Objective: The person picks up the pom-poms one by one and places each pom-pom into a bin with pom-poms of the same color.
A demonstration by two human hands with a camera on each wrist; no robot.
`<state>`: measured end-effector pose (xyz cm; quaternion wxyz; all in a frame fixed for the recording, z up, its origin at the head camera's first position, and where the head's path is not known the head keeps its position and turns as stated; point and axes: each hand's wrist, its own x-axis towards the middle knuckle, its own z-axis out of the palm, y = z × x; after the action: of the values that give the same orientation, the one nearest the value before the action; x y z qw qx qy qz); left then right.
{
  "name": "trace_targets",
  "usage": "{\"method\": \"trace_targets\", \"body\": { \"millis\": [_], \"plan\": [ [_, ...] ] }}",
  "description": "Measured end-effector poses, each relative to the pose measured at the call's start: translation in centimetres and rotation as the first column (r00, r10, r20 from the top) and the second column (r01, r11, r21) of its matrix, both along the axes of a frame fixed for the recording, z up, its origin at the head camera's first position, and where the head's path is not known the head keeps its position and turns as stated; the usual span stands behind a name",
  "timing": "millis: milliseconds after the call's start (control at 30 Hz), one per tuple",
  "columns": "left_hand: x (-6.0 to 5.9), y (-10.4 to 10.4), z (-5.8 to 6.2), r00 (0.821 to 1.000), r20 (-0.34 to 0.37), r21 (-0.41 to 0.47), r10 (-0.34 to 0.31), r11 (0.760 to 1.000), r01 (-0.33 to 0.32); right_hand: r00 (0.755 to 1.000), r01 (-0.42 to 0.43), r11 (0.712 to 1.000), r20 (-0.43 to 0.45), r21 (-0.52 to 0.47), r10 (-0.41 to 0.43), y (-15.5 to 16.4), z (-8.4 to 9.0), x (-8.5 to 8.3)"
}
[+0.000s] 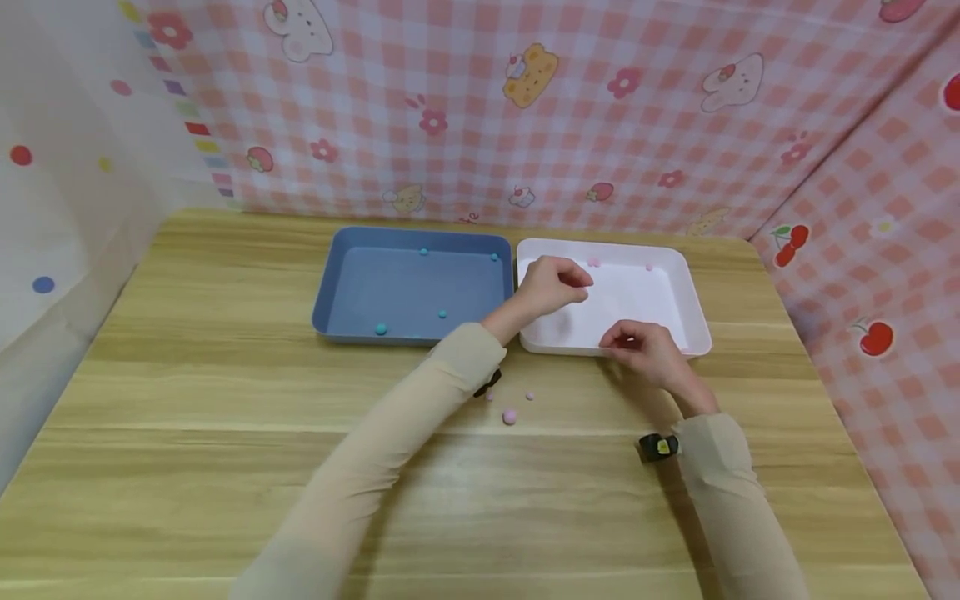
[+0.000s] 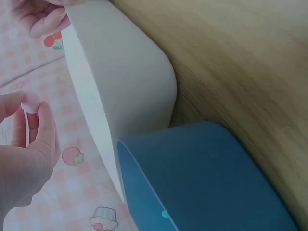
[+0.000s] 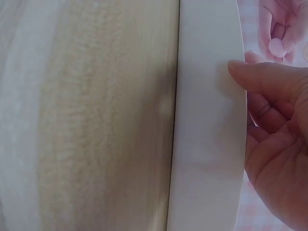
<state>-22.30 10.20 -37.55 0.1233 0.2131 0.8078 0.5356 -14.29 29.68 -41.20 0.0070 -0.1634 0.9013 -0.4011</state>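
Observation:
My left hand (image 1: 579, 282) hovers over the left part of the white tray (image 1: 694, 310) and pinches a small pink ball (image 2: 31, 101) between thumb and fingertips. My right hand (image 1: 633, 340) is at the tray's front rim. Its thumb (image 3: 250, 72) lies over the white tray's wall (image 3: 207, 144) and the curled fingers sit on the inner side. Two pink balls (image 1: 593, 262) lie at the back of the white tray. The blue tray (image 1: 330, 287) next to it on the left holds several teal balls (image 1: 381, 328).
Three pink balls (image 1: 509, 416) lie loose on the wooden table (image 1: 187, 400) in front of the trays, between my forearms. Pink checked cloth walls (image 1: 525, 125) close off the back and right. A white dotted cloth hangs on the left.

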Motion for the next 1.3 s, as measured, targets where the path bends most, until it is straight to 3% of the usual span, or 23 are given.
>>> {"method": "trace_targets", "body": {
  "millis": [167,433,700,967,1200,1300],
  "plan": [
    [-0.6,0.6,-0.2,0.999,0.033,0.016,0.035,0.999,-0.035,1.0,0.012,1.0,0.007,0.008,-0.012,-0.4,0.4,0.2],
    [-1.1,0.9,-0.2,0.997,0.049,0.01,0.067,0.998,-0.068,1.0,0.002,1.0,-0.006,0.016,-0.002,-1.7,2.6,1.1],
    [-0.7,-0.1,0.0,0.998,0.029,0.002,0.049,0.999,-0.049,1.0,0.01,1.0,0.015,-0.001,-0.01,-0.3,0.3,0.1],
    [1.1,-2.2,0.2,1.0,-0.015,0.02,0.027,0.999,-0.027,1.0,-0.004,1.0,-0.011,-0.02,0.004,-0.2,0.0,0.0],
    [3.1,-4.7,-0.6,0.998,-0.052,0.094,-0.035,0.995,0.04,0.999,0.003,1.0,-0.032,0.008,-0.003,-2.3,3.3,1.7],
    [4.0,-5.5,-0.7,0.999,-0.029,0.115,-0.039,0.993,0.042,0.999,0.005,1.0,-0.032,0.019,-0.004,-2.3,3.4,1.8]
  ]
}}
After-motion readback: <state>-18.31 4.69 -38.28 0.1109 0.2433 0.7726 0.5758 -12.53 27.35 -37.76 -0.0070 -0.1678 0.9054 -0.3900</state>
